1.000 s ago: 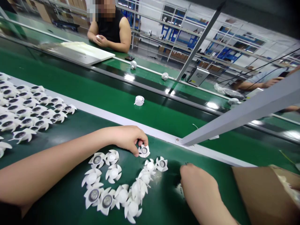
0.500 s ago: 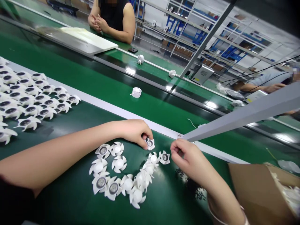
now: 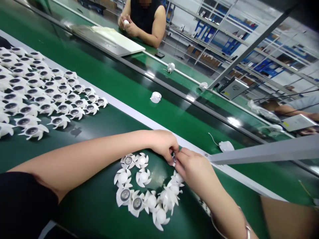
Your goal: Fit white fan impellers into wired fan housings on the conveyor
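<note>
1. The left hand (image 3: 163, 145) is curled, and its fingertips close on a small white fan piece (image 3: 173, 159), which is mostly hidden between the two hands.
2. The right hand (image 3: 190, 169) is just beside this piece, with its fingers pointing toward it and almost meeting the left hand. One cannot tell if this hand also grasps the piece.
3. The small piece is close to the far edge of the dark green conveyor belt (image 3: 82, 205), at the top of a loose group of white plastic fans (image 3: 147, 189). This group forms a rough ring. Some fans show a round white dome, and others show a dark centre.
4. Many similar fans stand in close rows (image 3: 45, 96) on the same belt, toward the left side of the view and well apart from the hands.
5. A white strip (image 3: 132, 114) runs along the far edge of this belt. Beyond it, a round white part (image 3: 156, 97) lies on a brighter green belt (image 3: 119, 66).
6. At the far side, the hands of a co-worker (image 3: 127, 25) hold a small white object, near a white board (image 3: 117, 39).
7. A grey metal bar (image 3: 264, 154) passes above the right arm, and a cardboard box (image 3: 286, 219) stands at the lower right corner.
</note>
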### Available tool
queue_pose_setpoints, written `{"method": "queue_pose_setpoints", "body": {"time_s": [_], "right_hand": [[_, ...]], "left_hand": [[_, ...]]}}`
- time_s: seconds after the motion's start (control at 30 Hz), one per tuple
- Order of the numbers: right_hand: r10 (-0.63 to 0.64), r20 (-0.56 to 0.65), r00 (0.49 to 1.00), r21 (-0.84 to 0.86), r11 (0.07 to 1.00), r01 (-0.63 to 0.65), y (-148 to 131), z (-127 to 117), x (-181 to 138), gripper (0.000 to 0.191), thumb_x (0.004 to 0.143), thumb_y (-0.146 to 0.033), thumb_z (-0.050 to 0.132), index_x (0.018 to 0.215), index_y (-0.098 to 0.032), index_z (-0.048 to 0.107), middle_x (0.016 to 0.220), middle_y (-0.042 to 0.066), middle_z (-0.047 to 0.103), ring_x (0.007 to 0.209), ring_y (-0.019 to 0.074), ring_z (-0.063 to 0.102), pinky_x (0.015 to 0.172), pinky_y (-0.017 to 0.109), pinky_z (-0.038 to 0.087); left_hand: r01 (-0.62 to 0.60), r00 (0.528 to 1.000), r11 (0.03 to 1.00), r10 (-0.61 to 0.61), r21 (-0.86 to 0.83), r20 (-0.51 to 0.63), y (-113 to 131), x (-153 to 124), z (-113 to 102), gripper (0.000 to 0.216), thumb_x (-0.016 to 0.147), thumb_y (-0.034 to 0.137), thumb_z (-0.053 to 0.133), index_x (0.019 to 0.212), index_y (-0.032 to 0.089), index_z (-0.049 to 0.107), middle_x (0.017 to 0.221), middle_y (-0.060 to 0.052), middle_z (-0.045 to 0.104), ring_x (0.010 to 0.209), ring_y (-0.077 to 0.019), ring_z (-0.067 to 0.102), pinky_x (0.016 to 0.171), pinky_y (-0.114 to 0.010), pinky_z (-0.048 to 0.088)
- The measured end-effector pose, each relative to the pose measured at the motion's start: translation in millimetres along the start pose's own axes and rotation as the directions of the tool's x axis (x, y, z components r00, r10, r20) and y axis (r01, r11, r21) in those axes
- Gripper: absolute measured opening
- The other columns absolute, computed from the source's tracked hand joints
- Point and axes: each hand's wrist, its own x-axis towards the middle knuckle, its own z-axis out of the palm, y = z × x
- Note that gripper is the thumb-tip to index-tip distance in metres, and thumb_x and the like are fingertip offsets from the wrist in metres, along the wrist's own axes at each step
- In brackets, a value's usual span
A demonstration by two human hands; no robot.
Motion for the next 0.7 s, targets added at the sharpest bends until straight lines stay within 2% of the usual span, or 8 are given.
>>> {"method": "queue_pose_setpoints", "body": {"time_s": [0.17, 0.3, 0.37, 0.43, 0.5, 0.57, 0.63, 0.7], "right_hand": [[-0.095, -0.094, 0.991, -0.183, 0.98, 0.077, -6.0, 4.8, -3.4, 0.011, 0.085, -0.014, 0.059, 0.082, -0.015, 0.07, 0.075, 0.004, 0.063, 0.061, 0.0161, 0.056, 0.059, 0.03, 0.032], [-0.153, -0.178, 0.972, -0.361, 0.929, 0.08, -25.1, 15.7, -14.5, 0.019, 0.081, -0.003, 0.054, 0.075, -0.015, 0.068, 0.069, 0.006, 0.061, 0.06, 0.0179, 0.055, 0.059, 0.033, 0.032], [-0.145, -0.196, 0.97, -0.397, 0.916, 0.057, -33.5, 16.5, -21.4, 0.024, 0.079, 0.001, 0.052, 0.079, -0.014, 0.07, 0.069, 0.006, 0.061, 0.061, 0.0179, 0.056, 0.059, 0.033, 0.034], [-0.106, -0.17, 0.98, -0.355, 0.934, 0.04, -33.2, 10.6, -25.2, 0.025, 0.081, -0.001, 0.051, 0.083, -0.015, 0.072, 0.069, 0.005, 0.062, 0.059, 0.0173, 0.057, 0.059, 0.032, 0.035], [-0.005, -0.106, 0.994, -0.233, 0.972, -0.02, -20.3, -1.0, -22.6, 0.025, 0.088, -0.01, 0.05, 0.089, -0.018, 0.073, 0.074, 0.005, 0.065, 0.06, 0.017, 0.058, 0.058, 0.032, 0.037], [0.159, -0.062, 0.985, -0.115, 0.98, -0.165, 3.9, -13.2, -11.8, 0.028, 0.093, -0.018, 0.046, 0.1, -0.019, 0.073, 0.089, 0.007, 0.069, 0.073, 0.0185, 0.064, 0.064, 0.03, 0.043], [0.363, -0.075, 0.929, -0.111, 0.922, -0.37, 33.3, -19.3, 6.3, 0.037, 0.093, -0.018, 0.043, 0.12, -0.016, 0.068, 0.114, 0.013, 0.067, 0.1, 0.0238, 0.064, 0.081, 0.032, 0.047], [0.584, -0.093, 0.807, -0.218, 0.779, -0.588, 60.6, -16.0, 28.0, 0.051, 0.088, -0.013, 0.046, 0.138, -0.014, 0.055, 0.138, 0.021, 0.053, 0.126, 0.0337, 0.051, 0.096, 0.044, 0.043]], "left_hand": [[0.009, 1.0, 1.0, -0.009, -0.009, 0.011, 0.0, 0.0, -1.2, 0.025, 0.068, 0.047, 0.078, 0.081, 0.026, 0.076, 0.07, 0.006, 0.067, 0.059, -0.0115, 0.054, 0.052, -0.026, 0.031], [0.018, 1.0, 1.0, -0.018, -0.02, 0.022, 1.0, -2.2, -2.9, 0.028, 0.068, 0.041, 0.078, 0.093, 0.028, 0.078, 0.076, 0.005, 0.07, 0.064, -0.012, 0.057, 0.054, -0.025, 0.033], [0.026, 0.999, 0.999, -0.025, -0.024, 0.027, 1.3, -3.1, -3.6, 0.032, 0.068, 0.042, 0.078, 0.098, 0.028, 0.078, 0.078, 0.005, 0.071, 0.066, -0.0124, 0.059, 0.055, -0.025, 0.034], [0.031, 0.999, 0.999, -0.031, -0.023, 0.025, 0.8, -3.4, -3.7, 0.035, 0.068, 0.046, 0.079, 0.098, 0.028, 0.078, 0.079, 0.004, 0.071, 0.067, -0.0127, 0.059, 0.055, -0.025, 0.035], [0.035, 0.999, 0.999, -0.035, -0.026, 0.016, -0.1, -3.1, -3.3, 0.038, 0.067, 0.049, 0.079, 0.099, 0.028, 0.078, 0.08, 0.004, 0.072, 0.067, -0.0127, 0.059, 0.055, -0.025, 0.035], [0.035, 0.999, 0.999, -0.035, -0.035, 0.006, -0.9, -2.9, -3.1, 0.041, 0.067, 0.05, 0.08, 0.102, 0.028, 0.078, 0.083, 0.004, 0.073, 0.068, -0.0128, 0.059, 0.056, -0.024, 0.035], [0.034, 0.999, 0.998, -0.034, -0.045, 0.007, -1.1, -3.3, -3.4, 0.042, 0.067, 0.048, 0.08, 0.104, 0.028, 0.078, 0.085, 0.003, 0.073, 0.069, -0.0128, 0.06, 0.056, -0.024, 0.035], [0.037, 0.999, 0.998, -0.036, -0.055, 0.008, -0.8, -4.3, -4.0, 0.041, 0.067, 0.047, 0.08, 0.103, 0.027, 0.078, 0.086, 0.003, 0.073, 0.069, -0.0125, 0.06, 0.057, -0.024, 0.035]]}}
